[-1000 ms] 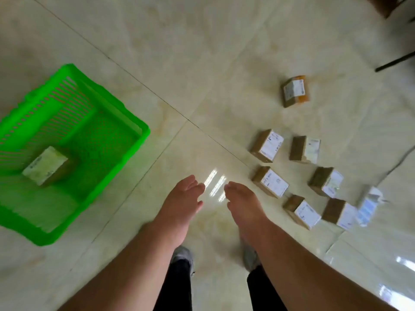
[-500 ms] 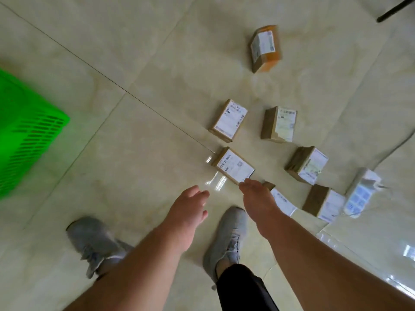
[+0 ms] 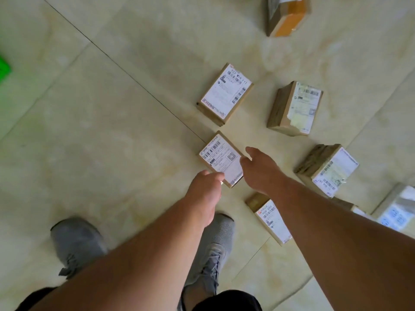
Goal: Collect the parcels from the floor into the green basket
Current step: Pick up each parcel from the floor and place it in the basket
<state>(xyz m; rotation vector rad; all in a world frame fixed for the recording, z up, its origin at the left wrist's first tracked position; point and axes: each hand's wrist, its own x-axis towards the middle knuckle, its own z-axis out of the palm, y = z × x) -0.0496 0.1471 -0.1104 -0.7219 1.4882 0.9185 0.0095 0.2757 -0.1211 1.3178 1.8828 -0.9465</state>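
Observation:
Several small cardboard parcels with white labels lie on the tiled floor. The nearest parcel lies between my hands. My left hand touches its near left corner with the fingertips. My right hand reaches its right edge, fingers apart. Neither hand has closed around it. Other parcels lie beyond: one straight ahead, one to its right, one further right, one partly under my right forearm. Only a corner of the green basket shows at the left edge.
An orange-taped parcel lies at the top edge. A pale plastic-wrapped parcel sits at the far right. My grey shoes stand on the floor below my arms. Bare tiles stretch to the left toward the basket.
I have stepped closer and leaned down; the basket has slid almost out of view to the left. Both hands have moved forward onto the nearest parcel.

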